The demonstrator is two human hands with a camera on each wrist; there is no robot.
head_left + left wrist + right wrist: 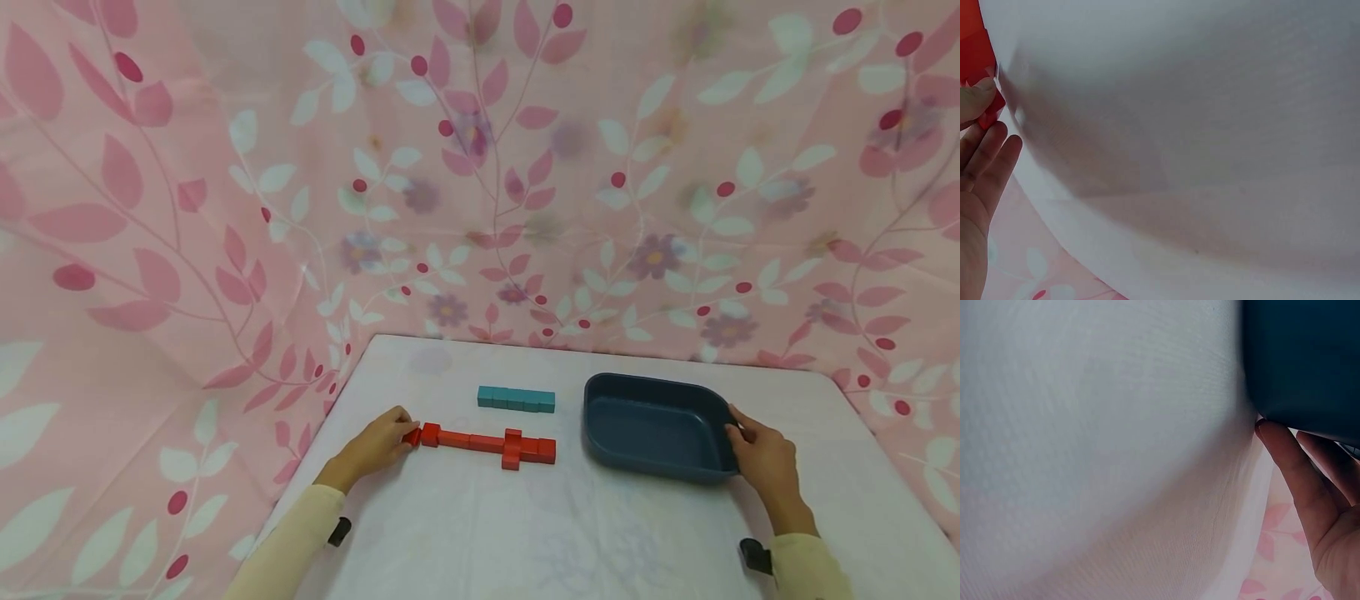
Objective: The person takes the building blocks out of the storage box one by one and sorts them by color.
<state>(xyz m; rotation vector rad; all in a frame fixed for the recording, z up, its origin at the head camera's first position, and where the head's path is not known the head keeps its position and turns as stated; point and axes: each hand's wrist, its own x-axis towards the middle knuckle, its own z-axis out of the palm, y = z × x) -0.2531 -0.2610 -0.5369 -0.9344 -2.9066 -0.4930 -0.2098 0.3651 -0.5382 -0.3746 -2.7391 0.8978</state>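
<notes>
My left hand [378, 443] pinches a small red block [412, 436] between thumb and fingers, at the left end of a line of red blocks [483, 442]. In the left wrist view the thumb lies over this block, and more red shows above it. Near the line's right end, red blocks stick out on both sides, making a cross shape. At the right, my right hand [767, 458] grips the right end of a dark blue rectangular tray [660, 468]. The right wrist view shows the fingers against the tray's wall [1310, 381].
Behind the red line lies a straight row of teal blocks [516, 399], left of the tray. A white cloth [525, 533] covers the table. Pink leaf-patterned curtains [510, 167] hang along the back and sides.
</notes>
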